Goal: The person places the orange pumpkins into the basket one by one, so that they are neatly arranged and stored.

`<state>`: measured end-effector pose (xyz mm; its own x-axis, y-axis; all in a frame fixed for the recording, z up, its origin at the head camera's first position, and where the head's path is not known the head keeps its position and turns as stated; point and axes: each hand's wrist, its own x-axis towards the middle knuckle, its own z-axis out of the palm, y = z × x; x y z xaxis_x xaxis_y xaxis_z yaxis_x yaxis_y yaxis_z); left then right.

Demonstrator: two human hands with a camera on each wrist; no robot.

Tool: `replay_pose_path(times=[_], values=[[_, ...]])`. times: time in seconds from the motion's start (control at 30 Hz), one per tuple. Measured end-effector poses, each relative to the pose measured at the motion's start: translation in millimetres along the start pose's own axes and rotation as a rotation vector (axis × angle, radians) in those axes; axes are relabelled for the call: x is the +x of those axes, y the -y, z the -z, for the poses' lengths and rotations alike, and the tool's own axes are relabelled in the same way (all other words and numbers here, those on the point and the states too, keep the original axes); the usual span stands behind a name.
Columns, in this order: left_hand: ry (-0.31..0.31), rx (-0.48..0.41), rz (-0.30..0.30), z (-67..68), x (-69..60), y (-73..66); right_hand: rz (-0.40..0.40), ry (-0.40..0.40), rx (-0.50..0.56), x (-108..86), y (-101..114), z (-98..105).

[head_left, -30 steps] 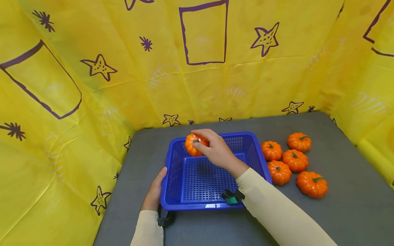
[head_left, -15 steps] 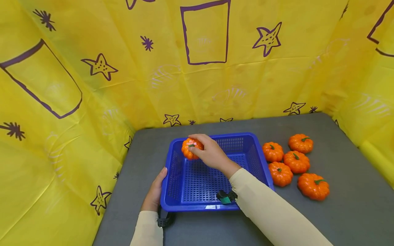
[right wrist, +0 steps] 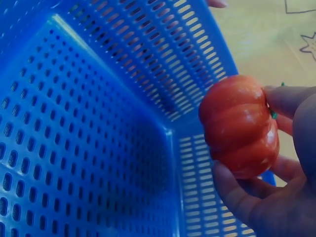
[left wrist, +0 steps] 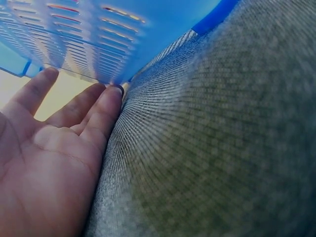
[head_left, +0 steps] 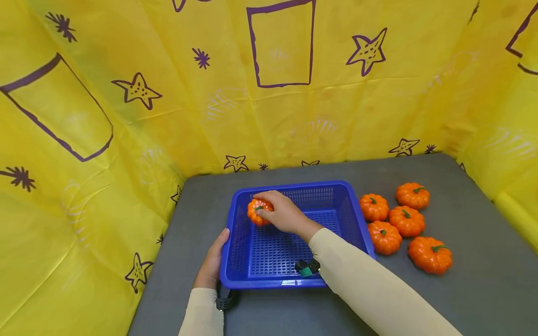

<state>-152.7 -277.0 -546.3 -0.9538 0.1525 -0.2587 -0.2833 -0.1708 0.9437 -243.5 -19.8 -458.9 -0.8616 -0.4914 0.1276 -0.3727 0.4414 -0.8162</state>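
My right hand (head_left: 282, 212) pinches a small orange pumpkin (head_left: 257, 215) with a green stem, inside the far left part of a blue plastic basket (head_left: 269, 283). In the right wrist view, the fingers and thumb hold the pumpkin (right wrist: 242, 126) by its sides, above the slotted basket floor (right wrist: 98, 148). My left hand (head_left: 212, 261) lies against the basket's left outer side, thumb near the rim. The left wrist view shows that hand (left wrist: 59, 143) with its fingers extended, fingertips at the slotted wall (left wrist: 74, 39).
Several more orange pumpkins (head_left: 407, 221) lie grouped on the grey table (head_left: 475, 224) to the right of the basket, the nearest ones close to its right wall. A yellow patterned cloth (head_left: 286, 126) hangs behind the table and at both sides.
My right hand has lowered the pumpkin into the basket, moving slightly left and toward me. The left hand and the basket look unchanged.
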Motion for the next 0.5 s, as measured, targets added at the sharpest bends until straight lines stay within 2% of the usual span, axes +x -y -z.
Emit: replay_pose_path(times=[0.27, 0.5], values=[[0.039, -0.014, -0.018, -0.9, 2.0, -0.4, -0.025, 0.064, -0.045, 3.9, -8, -9], [0.01, -0.019, 0.0, -1.0, 0.8, 0.5, -0.042, 0.079, -0.06, 6.9, -12, -13]])
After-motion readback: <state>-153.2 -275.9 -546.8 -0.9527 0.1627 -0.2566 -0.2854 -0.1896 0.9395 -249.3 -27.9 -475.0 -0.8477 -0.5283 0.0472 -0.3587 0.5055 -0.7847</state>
